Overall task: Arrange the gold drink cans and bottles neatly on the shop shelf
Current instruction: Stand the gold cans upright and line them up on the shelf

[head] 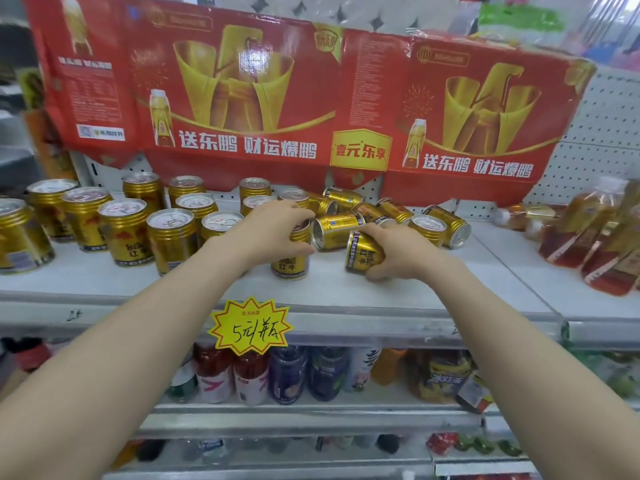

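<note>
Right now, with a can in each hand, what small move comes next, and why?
Probably stand the tilted can in the right hand upright beside the standing can that the left hand holds; it leans, and fallen cans lie behind it.

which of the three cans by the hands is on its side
The middle can lies flat, end facing left. The upright can is under the left hand; the tilted can is in the right hand.

My left hand point(273, 230) covers the top of its can point(290, 266); the frame edges cut off the leftmost can point(19, 237) and the bottles point(602, 244).
</note>
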`<action>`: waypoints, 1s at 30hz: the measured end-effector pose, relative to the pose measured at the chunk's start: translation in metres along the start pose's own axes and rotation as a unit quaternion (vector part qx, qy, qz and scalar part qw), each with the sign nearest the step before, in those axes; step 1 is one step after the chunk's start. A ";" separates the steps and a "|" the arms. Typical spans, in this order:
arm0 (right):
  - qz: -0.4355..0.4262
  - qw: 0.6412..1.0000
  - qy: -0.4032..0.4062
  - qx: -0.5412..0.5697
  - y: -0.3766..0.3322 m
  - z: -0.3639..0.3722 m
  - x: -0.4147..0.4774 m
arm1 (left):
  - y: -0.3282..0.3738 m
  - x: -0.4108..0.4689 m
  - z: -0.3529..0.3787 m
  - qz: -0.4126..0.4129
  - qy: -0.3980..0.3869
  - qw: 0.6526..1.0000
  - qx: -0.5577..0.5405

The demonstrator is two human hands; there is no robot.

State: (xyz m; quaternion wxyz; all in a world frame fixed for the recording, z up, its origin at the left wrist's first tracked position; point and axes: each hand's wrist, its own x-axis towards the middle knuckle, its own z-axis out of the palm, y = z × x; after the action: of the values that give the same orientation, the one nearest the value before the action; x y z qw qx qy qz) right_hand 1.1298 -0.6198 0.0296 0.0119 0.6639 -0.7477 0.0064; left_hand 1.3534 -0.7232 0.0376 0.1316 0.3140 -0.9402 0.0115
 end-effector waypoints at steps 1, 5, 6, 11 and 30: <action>-0.006 1.000 -0.004 0.028 -0.002 -0.003 -0.001 | -0.002 -0.002 -0.002 -0.004 0.000 1.000 0.002; -0.019 0.991 0.023 0.128 -0.022 -0.013 0.000 | -0.011 -0.014 -0.012 -0.011 -0.019 0.999 0.030; -0.021 0.989 0.033 0.143 -0.027 -0.015 0.001 | -0.012 -0.016 -0.012 -0.010 -0.022 0.999 0.034; -0.044 0.979 0.071 0.186 -0.059 -0.020 0.011 | -0.020 -0.021 -0.016 -0.002 -0.022 0.999 0.046; 0.008 0.997 0.050 0.064 0.002 -0.032 0.054 | -0.021 -0.014 -0.017 -0.014 -0.004 1.000 -0.008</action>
State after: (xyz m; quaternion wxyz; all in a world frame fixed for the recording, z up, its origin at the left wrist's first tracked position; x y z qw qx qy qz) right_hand 1.1219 -0.6719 0.0627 0.0070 0.6563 -0.7494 0.0873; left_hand 1.3809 -0.7299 0.0496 0.1309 0.3262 -0.9362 0.0008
